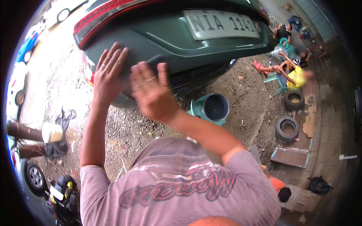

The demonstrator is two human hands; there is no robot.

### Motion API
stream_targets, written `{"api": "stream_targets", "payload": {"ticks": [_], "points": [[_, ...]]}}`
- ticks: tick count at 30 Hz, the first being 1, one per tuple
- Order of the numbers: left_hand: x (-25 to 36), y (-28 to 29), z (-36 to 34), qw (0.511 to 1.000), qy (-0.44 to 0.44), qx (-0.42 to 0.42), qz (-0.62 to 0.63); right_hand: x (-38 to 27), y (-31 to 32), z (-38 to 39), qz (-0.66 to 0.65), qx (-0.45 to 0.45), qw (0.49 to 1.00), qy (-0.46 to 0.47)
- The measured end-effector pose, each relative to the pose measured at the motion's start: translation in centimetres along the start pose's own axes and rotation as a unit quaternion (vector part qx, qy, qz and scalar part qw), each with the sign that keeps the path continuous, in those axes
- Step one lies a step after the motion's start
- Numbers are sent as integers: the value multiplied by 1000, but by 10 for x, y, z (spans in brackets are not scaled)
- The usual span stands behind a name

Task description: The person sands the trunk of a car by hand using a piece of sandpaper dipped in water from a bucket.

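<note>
A dark green car (169,48) stands right in front of the person, with its back end facing them. The left hand (109,73) lies flat on the car near the corner, its fingers long and straight. The right hand (152,92) is just beside it, a bit blurry, with its thumb pointing up. A small dark flat piece (155,60) shows between that thumb and the fingers, but I cannot tell if the hand is gripping it. The two hands are close but apart. Above them are a red tail light (100,18) and a white plate (222,25). Below the car, a dark bucket (228,108) of dark water sits on a blue-green stool (195,108) on the stony ground (245,120). Off to the right, two old tires lie near a person in a yellow shirt (297,78), who sits on a green chair (279,86).
</note>
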State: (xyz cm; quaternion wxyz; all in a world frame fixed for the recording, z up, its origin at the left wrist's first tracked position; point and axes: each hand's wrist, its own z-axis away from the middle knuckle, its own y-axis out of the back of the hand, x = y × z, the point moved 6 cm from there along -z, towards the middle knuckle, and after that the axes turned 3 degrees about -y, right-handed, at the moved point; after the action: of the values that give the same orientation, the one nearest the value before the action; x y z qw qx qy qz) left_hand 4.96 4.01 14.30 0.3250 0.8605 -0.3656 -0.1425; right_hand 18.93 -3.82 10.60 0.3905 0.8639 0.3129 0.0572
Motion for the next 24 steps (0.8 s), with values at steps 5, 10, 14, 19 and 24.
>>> {"api": "stream_targets", "payload": {"ticks": [5, 10, 14, 19, 24], "points": [[-3, -1, 4, 1000, -19, -2, -9, 3, -2, 1, 18, -14, 999, 28], [-3, -1, 9, 999, -30, -7, -14, 87, 59, 37, 50, 23, 994, -95], [-5, -9, 12, 999, -33, -23, -21, 170, 98, 65, 107, 68, 978, -164], [-9, -18, 14, 998, -43, -26, -24, 277, 143, 99, 108, 134, 959, -226], [-7, -16, 11, 997, -74, -17, -26, 381, 176, 121, 114, 142, 938, -295]]}}
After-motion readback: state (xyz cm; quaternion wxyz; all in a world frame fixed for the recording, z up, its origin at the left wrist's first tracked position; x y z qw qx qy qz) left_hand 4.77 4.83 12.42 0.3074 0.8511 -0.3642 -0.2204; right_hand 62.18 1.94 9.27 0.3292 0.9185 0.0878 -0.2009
